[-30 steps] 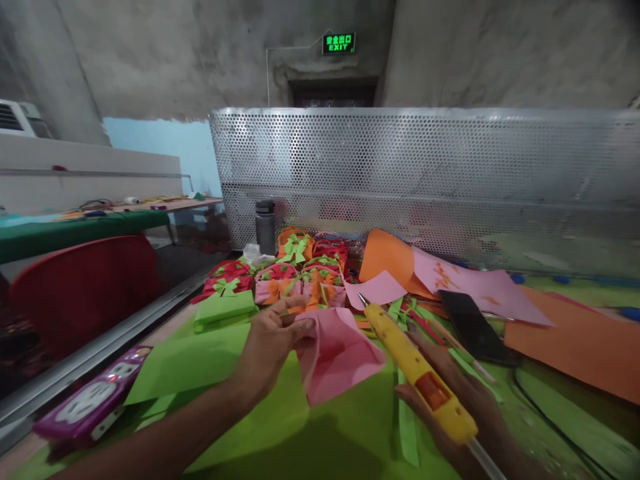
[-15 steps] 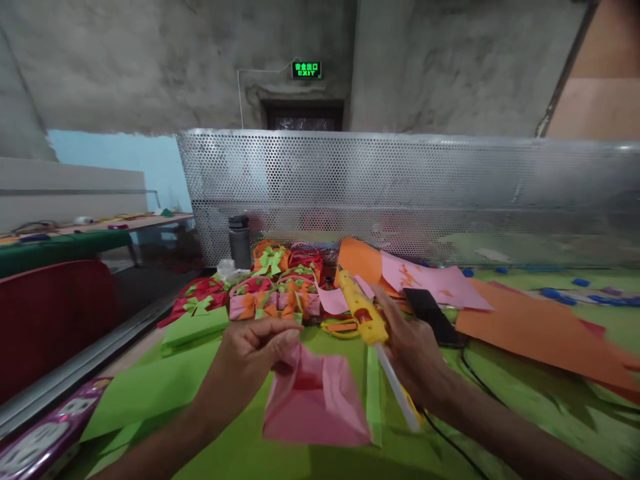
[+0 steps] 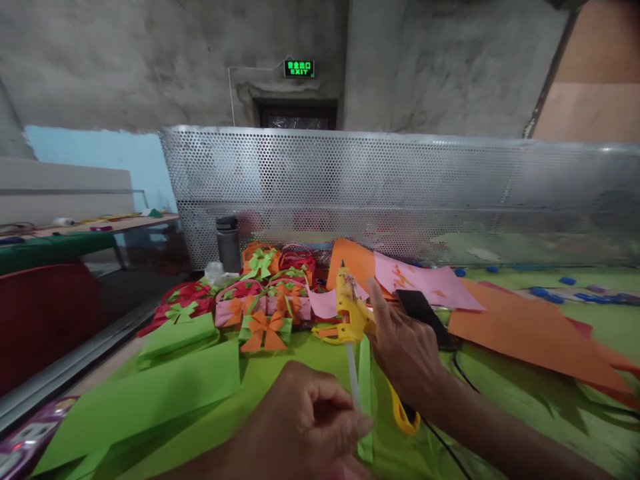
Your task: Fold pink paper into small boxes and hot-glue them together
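Note:
My right hand (image 3: pixel 407 347) grips a yellow hot glue gun (image 3: pixel 347 303), its dark nozzle pointing up and away from me. A long translucent glue stick (image 3: pixel 352 377) sticks out of the gun's back end toward me. My left hand (image 3: pixel 305 420) is closed, thumb and forefinger pinched at the lower end of that stick. Below the left fingers a sliver of pink paper (image 3: pixel 347 469) shows at the bottom edge; whether the other fingers hold it is hidden. A small green bag with an orange bow (image 3: pixel 265 331) stands beyond my left hand.
Several small paper bags with bows (image 3: pixel 240 303) cluster ahead, before a dark bottle (image 3: pixel 229 247). Folded green sheets (image 3: pixel 150 400) lie left, above a purple power strip (image 3: pixel 33 433). At right are a black phone (image 3: pixel 425 317), orange sheets (image 3: pixel 530 333) and a cable (image 3: pixel 450 453). A perforated metal screen (image 3: pixel 310 180) stands behind.
The glue gun has turned more upright. My left hand has moved from the pink paper's top edge to the glue stick's end, and the pink paper has dropped almost out of view.

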`<state>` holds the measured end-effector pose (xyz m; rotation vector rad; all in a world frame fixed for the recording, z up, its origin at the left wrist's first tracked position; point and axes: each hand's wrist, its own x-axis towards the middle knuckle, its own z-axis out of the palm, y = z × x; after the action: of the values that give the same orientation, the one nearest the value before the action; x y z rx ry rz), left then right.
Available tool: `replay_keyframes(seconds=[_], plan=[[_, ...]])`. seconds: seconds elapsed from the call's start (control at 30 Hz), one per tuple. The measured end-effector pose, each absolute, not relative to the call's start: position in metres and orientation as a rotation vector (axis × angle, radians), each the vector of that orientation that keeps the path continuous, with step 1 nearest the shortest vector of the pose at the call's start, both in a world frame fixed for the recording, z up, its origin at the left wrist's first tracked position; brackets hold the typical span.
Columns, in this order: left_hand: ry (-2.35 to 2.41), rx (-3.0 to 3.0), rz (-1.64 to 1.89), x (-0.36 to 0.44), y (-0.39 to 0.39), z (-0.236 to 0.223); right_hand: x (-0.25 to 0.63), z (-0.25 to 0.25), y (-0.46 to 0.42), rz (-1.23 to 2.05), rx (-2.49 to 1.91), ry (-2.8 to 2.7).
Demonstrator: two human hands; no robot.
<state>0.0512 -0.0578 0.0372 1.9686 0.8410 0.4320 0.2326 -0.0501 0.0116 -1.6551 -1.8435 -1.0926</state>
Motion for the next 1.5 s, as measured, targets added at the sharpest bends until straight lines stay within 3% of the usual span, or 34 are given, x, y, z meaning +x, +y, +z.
replay_keyframes(seconds=[0.17,0.77,1.5], plan=[[0.93,2.061,0.414,0.049,-0.058,0.029,0.236,0.009,-0.054,-1.113,-1.603,-1.873],[0.515,2.867,0.844,0.047,-0.052,-0.005,0.237,0.008,-0.058,-1.109,-1.507,-1.921],[0.461,2.859,0.8,0.049,-0.051,-0.002,0.237,0.005,-0.059,-1.129,-1.48,-1.994]])
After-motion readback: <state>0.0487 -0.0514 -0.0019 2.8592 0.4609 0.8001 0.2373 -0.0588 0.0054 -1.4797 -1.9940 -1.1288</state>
